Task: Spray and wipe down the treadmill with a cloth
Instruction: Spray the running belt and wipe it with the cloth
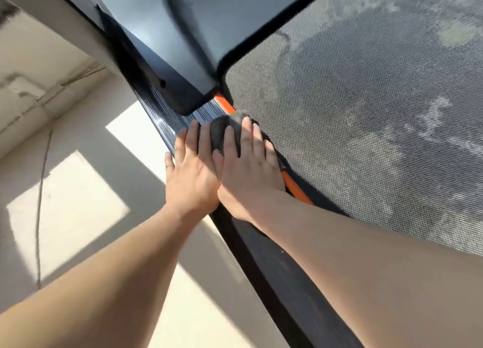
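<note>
A dark grey cloth (222, 130) lies on the treadmill's black ribbed side rail (274, 264), next to the orange strip (295, 188) that borders the belt. Both hands lie flat on it, side by side with straight fingers. My left hand (192, 172) presses the cloth's left part and overlaps the rail's outer edge. My right hand (248, 169) presses the cloth's right part, beside the belt. The textured grey belt (366, 112) shows pale wet or dusty patches. No spray bottle is in view.
A glossy dark motor cover (162, 33) sits at the head of the rail. To the left lies a beige floor (73, 211) with sunlit patches, and a thin cable (41, 196) trails across it.
</note>
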Motion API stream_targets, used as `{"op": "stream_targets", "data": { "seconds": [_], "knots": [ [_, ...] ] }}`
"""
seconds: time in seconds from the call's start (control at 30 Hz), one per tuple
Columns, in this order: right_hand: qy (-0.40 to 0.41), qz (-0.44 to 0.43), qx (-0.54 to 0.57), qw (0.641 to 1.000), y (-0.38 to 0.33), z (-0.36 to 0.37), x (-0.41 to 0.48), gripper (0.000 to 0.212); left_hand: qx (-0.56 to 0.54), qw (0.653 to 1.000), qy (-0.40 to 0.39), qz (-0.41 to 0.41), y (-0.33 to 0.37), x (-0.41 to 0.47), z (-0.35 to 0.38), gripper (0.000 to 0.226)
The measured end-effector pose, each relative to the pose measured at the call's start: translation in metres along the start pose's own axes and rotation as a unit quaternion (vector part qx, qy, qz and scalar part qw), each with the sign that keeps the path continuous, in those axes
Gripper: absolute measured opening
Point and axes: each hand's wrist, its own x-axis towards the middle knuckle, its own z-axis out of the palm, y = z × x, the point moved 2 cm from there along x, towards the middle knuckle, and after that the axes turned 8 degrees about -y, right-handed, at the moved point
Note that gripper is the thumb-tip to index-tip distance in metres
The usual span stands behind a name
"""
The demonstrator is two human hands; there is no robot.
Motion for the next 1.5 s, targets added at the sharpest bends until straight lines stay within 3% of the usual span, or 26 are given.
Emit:
{"op": "stream_targets", "data": {
  "seconds": [0.33,0.67,0.93,1.17,1.33,1.4,1.47,1.5],
  "knots": [
    [-0.004,-0.018,-0.003,1.000,-0.010,-0.002,0.030,0.061,-0.017,1.000,0.018,-0.003,-0.017,0.026,-0.004,0.062],
    [-0.065,-0.012,0.014,0.998,-0.001,-0.012,0.014,0.059,-0.033,0.999,0.026,0.020,-0.001,0.018,-0.011,0.062],
    [-0.056,0.074,0.039,0.995,0.075,0.002,-0.082,0.065,0.019,0.995,0.010,0.102,0.079,-0.039,0.023,0.060],
    [-0.051,0.144,-0.019,0.988,0.155,-0.004,-0.182,0.060,0.058,0.982,-0.071,0.165,0.188,-0.098,0.061,0.065],
    [0.029,0.227,0.178,0.957,0.201,-0.010,-0.263,0.055,0.073,0.937,-0.141,0.311,0.273,-0.157,0.080,0.053],
    [0.089,0.268,0.266,0.921,0.213,-0.016,-0.274,0.048,0.009,0.938,-0.103,0.331,0.285,-0.160,0.067,0.055],
    [0.101,0.298,0.355,0.880,0.215,-0.025,-0.269,0.042,-0.042,0.968,-0.031,0.246,0.279,-0.153,0.045,0.066],
    [0.091,0.298,0.399,0.862,0.212,-0.031,-0.262,0.041,-0.081,0.979,-0.032,0.184,0.271,-0.145,0.037,0.068]
  ]
}}
